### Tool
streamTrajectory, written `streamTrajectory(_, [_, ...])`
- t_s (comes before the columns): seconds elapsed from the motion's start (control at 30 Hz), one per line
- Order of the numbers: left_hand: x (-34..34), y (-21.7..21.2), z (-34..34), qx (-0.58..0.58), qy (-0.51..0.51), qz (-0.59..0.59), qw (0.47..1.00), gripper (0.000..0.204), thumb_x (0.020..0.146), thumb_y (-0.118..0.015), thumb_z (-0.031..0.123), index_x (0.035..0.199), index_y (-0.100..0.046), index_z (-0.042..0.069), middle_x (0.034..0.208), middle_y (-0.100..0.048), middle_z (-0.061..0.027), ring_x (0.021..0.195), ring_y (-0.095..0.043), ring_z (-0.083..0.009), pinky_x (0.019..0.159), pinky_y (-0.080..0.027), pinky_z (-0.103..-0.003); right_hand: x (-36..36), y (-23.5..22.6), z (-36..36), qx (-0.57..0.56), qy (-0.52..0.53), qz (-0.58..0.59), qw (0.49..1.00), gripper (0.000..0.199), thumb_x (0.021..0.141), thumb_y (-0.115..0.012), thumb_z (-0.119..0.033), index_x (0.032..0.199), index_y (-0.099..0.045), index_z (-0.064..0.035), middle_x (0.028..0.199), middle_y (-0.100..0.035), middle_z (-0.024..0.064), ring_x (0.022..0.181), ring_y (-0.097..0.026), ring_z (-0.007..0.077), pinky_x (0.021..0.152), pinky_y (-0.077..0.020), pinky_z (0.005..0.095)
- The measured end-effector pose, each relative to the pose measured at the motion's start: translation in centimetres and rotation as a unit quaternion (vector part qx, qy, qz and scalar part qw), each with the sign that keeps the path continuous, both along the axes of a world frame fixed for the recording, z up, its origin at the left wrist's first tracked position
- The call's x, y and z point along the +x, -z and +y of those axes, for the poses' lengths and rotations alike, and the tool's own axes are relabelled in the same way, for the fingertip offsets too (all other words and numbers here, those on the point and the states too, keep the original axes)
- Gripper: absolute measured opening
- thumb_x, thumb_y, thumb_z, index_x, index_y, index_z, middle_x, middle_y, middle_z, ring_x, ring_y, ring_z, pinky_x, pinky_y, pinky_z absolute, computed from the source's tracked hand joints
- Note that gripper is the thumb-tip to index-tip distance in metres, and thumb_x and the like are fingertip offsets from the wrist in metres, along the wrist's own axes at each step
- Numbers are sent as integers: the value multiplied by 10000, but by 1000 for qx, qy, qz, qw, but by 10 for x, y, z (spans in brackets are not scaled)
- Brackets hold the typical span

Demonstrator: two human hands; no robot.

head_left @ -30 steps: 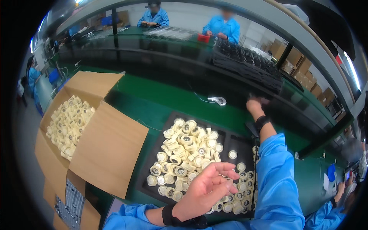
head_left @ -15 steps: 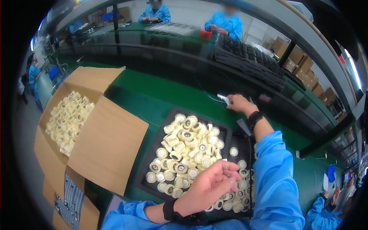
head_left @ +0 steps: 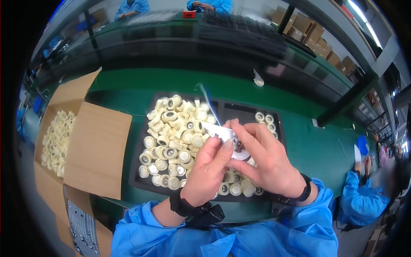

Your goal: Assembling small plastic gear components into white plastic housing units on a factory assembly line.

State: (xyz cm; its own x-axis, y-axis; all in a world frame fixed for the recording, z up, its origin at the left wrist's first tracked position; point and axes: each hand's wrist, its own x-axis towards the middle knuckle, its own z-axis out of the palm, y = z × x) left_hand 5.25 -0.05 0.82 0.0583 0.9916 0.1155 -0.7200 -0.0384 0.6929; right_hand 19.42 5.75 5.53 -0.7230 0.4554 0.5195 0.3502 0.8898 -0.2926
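Note:
Both my hands meet over the black tray (head_left: 231,115), gripping a white plastic part (head_left: 219,131) with a pointed arm and a round body. My left hand (head_left: 207,169) pinches it from the left between thumb and fingers. From the right, my right hand (head_left: 270,162) wraps its fingers over the round body, where a coppery inside shows. A thin, clear-bluish strand (head_left: 208,100) rises from the part toward the far side. Cream toothed gear wheels (head_left: 171,141) are heaped in the tray's left section; more lie under and around my hands.
A similar white part (head_left: 258,79) lies farther off on the green table (head_left: 308,141). At left stands an open cardboard box (head_left: 100,150) full of cream gear wheels (head_left: 55,141). A dark post (head_left: 351,98) rises at right. Co-workers in blue sit across and at right.
My right hand has come back from the table's far side with the white part and strand. Both hands now hold it together. The view has shifted, too.

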Motion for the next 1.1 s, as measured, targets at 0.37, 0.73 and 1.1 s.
streamTrajectory(0.37, [-10,13,15,45,-63,-64,995,423,982,-499,214,1346,-390,27,1368,-453,-146,1215,-515,-293,930,-526,-360,12,19,41,-206,-31,122,970,441,883,-575,-108,1309,-490,-27,1253,-548,170,1119,-538,360,925,-466,420])
streamTrajectory(0.73, [-15,15,19,-32,-45,-61,997,427,989,-487,244,1336,-386,15,1306,-493,-185,1140,-570,-354,878,-553,-324,2,78,97,-105,47,-105,988,295,775,-636,-64,1063,-582,-21,1032,-582,153,930,-587,330,795,-501,400])
streamTrajectory(1.1, [-5,17,12,-51,9,-32,998,422,991,-483,244,1326,-394,3,1137,-600,-146,1036,-637,-318,866,-559,-349,46,30,32,-618,-108,272,729,410,836,-673,-43,1216,-536,31,1120,-607,80,987,-601,134,894,-484,282])
